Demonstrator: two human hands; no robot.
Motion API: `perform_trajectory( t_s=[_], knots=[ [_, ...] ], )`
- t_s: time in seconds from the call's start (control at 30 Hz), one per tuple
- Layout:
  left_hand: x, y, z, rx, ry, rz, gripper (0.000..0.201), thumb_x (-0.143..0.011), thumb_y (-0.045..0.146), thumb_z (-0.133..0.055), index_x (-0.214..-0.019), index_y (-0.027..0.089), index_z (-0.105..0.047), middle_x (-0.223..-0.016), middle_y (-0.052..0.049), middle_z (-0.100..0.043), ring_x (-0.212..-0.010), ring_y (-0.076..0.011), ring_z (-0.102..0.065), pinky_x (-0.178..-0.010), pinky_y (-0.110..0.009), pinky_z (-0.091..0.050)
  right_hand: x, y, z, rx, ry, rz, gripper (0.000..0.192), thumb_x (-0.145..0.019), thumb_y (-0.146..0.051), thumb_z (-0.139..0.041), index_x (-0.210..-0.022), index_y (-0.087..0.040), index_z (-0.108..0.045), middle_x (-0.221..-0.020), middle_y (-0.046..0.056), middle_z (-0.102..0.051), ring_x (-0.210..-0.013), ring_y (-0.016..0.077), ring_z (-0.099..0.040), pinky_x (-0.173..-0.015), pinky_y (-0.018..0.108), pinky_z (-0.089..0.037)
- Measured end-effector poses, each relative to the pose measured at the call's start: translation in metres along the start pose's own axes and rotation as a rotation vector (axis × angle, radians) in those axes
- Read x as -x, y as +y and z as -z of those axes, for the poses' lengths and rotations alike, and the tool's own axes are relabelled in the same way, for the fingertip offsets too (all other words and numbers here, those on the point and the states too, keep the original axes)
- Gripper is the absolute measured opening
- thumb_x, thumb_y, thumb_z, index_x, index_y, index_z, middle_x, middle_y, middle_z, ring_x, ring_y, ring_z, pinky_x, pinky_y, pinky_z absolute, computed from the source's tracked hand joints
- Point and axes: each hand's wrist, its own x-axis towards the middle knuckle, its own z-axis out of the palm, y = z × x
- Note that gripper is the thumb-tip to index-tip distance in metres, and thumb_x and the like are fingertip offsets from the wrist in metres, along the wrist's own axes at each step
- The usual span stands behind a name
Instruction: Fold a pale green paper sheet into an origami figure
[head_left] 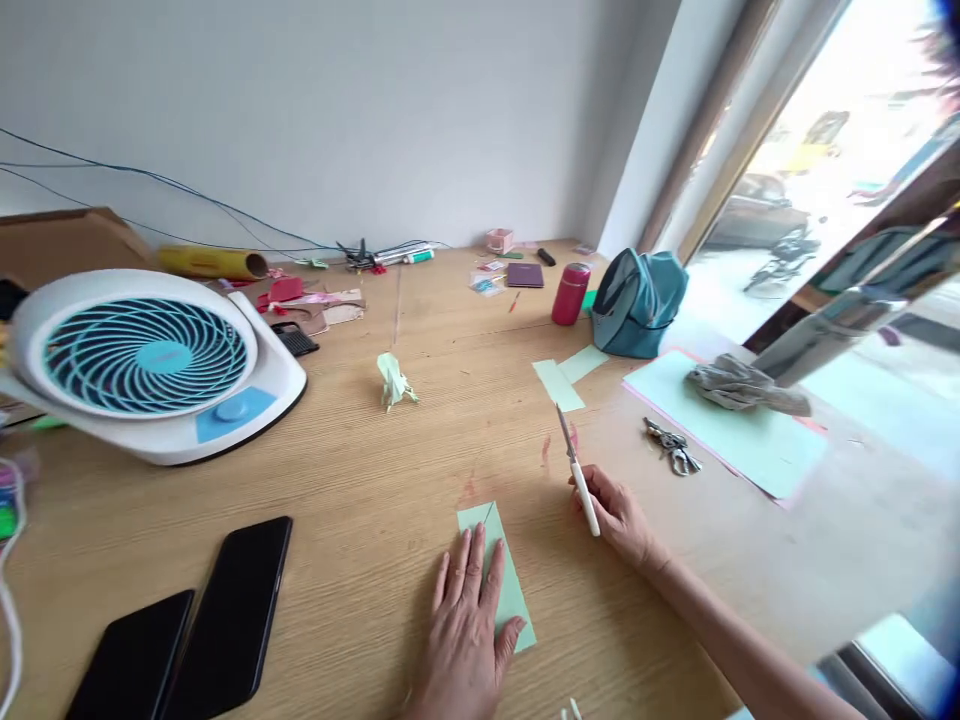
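Note:
A light green paper strip [514,590] lies on the table in front of me. My left hand [469,610] rests flat on it, fingers stretched out and thumb near its right edge. A thin dark slanting line marks the strip's top end, beyond my fingertips. To the right, my right hand [611,510] is closed on scissors [583,495] with a white handle, seen nearly edge-on, their tip pointing away from me. Past that tip, two more pale green paper pieces [559,385] overlap. A folded pale green paper figure [392,380] stands farther back on the left.
Two black phones [232,610] and a white fan [157,360] are on the left. At right are keys [671,445], large paper sheets [735,440] with a grey cloth [746,385], a blue bag [637,300] and a red bottle [571,293]. Small items line the wall.

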Motion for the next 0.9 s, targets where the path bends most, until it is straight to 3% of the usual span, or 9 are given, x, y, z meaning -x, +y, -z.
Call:
perform_trajectory(
  t_s=[0.27, 0.6, 0.73, 0.83, 0.9],
  knots=[
    [0.000, 0.000, -0.002, 0.189, -0.119, 0.023, 0.077, -0.093, 0.043, -0.048, -0.157, 0.018, -0.014, -0.161, -0.017, -0.020, -0.147, -0.0373, -0.022, -0.114, -0.057, -0.026, -0.004, -0.004, -0.004, 0.002, 0.082, -0.054, 0.043, -0.087, -0.062, -0.050, -0.089, -0.019, -0.055, -0.069, 0.000, -0.059, -0.062, 0.0154, -0.051, -0.058, 0.028, -0.040],
    [-0.001, 0.001, 0.010, 0.251, -0.179, 0.026, 0.070, -0.097, 0.053, -0.040, -0.155, 0.018, -0.022, -0.163, -0.013, -0.014, -0.150, -0.0326, -0.012, -0.120, -0.052, -0.018, -0.004, 0.001, -0.001, -0.027, 0.058, -0.036, 0.040, -0.089, -0.059, -0.052, -0.096, -0.020, -0.057, -0.071, 0.002, -0.062, -0.062, 0.0169, -0.053, -0.059, 0.029, -0.041],
    [-0.005, 0.000, 0.011, 0.287, -0.192, 0.046, 0.063, -0.100, 0.047, -0.037, -0.154, 0.017, -0.025, -0.162, -0.012, -0.019, -0.150, -0.0304, -0.015, -0.120, -0.050, -0.019, -0.004, -0.001, 0.000, -0.056, 0.041, -0.002, 0.040, -0.090, -0.058, -0.051, -0.095, -0.020, -0.057, -0.070, 0.002, -0.062, -0.060, 0.0164, -0.052, -0.056, 0.029, -0.041],
    [-0.013, 0.002, 0.018, 0.313, -0.190, 0.136, 0.054, -0.098, 0.036, -0.044, -0.149, 0.018, -0.036, -0.160, -0.011, -0.028, -0.147, -0.0285, -0.025, -0.117, -0.047, -0.026, -0.004, 0.001, 0.001, -0.083, 0.042, 0.026, 0.040, -0.089, -0.060, -0.051, -0.093, -0.020, -0.057, -0.070, 0.002, -0.061, -0.060, 0.0164, -0.051, -0.056, 0.029, -0.041],
    [-0.021, 0.006, 0.026, 0.292, -0.160, 0.299, 0.053, -0.094, 0.034, -0.054, -0.143, 0.018, -0.042, -0.154, -0.014, -0.037, -0.139, -0.0310, -0.037, -0.110, -0.046, -0.035, -0.003, 0.003, 0.002, -0.104, 0.046, 0.038, 0.041, -0.088, -0.061, -0.051, -0.094, -0.021, -0.056, -0.071, 0.002, -0.061, -0.060, 0.0170, -0.052, -0.056, 0.029, -0.042]
  ],
)
